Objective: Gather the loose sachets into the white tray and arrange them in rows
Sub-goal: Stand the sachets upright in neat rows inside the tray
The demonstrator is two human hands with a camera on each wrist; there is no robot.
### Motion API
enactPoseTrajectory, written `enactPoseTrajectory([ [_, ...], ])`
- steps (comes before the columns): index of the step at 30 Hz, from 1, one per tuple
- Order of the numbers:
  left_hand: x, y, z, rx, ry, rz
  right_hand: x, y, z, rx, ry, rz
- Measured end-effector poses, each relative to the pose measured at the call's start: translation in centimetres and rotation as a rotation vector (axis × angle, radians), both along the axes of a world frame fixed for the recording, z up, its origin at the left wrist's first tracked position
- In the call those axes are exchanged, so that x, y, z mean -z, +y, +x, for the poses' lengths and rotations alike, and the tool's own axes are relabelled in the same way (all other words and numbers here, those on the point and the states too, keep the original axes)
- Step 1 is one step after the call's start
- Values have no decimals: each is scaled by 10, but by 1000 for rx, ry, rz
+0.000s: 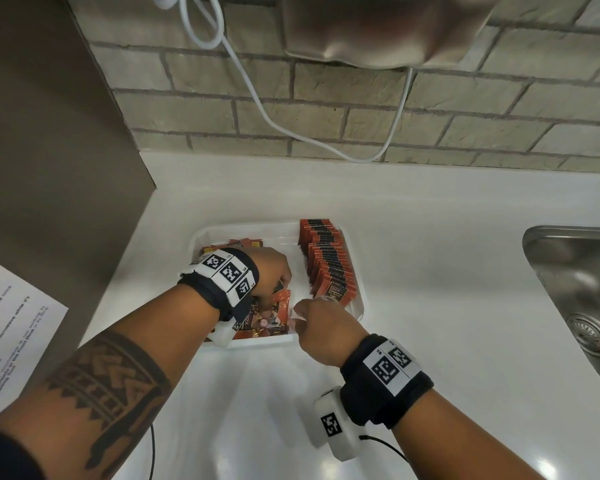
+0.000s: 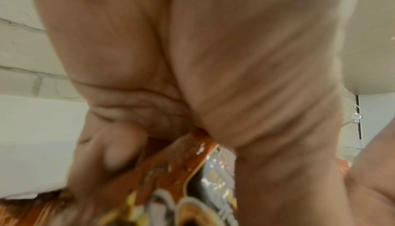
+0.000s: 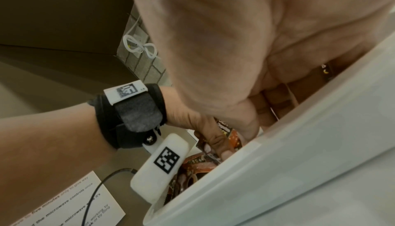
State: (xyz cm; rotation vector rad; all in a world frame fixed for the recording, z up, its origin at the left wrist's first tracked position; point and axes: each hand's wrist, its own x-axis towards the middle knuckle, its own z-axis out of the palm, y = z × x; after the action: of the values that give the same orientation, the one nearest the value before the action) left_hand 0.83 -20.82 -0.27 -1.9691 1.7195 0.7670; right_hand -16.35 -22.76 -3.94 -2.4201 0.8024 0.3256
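A white tray [image 1: 250, 227] sits on the white counter. A neat row of red and black sachets [image 1: 327, 261] stands along its right side. Loose orange sachets [image 1: 278, 318] lie in its near left part. My left hand [image 1: 280, 283] reaches down into the tray, and its fingers [image 2: 119, 146] curl round a bunch of orange sachets [image 2: 171, 170]. My right hand [image 1: 300, 318] is inside the near right corner with curled fingers. Its thumb [image 3: 250, 128] touches an orange sachet [image 3: 232, 134] by the tray wall [image 3: 267, 170]. What the right hand holds is hidden.
A steel sink [image 1: 575, 282] lies to the right. On the left, a printed sheet [image 1: 11, 330] lies near a brown cabinet side [image 1: 49, 150]. A white cable [image 1: 291, 129] hangs down the brick wall under a metal appliance [image 1: 378, 26].
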Motion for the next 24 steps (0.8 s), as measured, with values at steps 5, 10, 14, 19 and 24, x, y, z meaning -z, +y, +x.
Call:
enactPoseTrajectory([
  [5, -15, 8, 12, -95, 141, -31, -6, 1, 3, 67, -33, 65],
  [10, -29, 27, 36, -313, 383, -147, -13, 0, 5, 130, -77, 205],
  [14, -34, 42, 52, -497, 548, -278, -12, -1, 11, 133, -72, 256],
  [19, -22, 51, 63, -624, 646, -377, -11, 4, 25, 78, -64, 248],
  [24, -13, 53, 70, -713, 714, -506, 4, 5, 40, 102, -37, 182],
])
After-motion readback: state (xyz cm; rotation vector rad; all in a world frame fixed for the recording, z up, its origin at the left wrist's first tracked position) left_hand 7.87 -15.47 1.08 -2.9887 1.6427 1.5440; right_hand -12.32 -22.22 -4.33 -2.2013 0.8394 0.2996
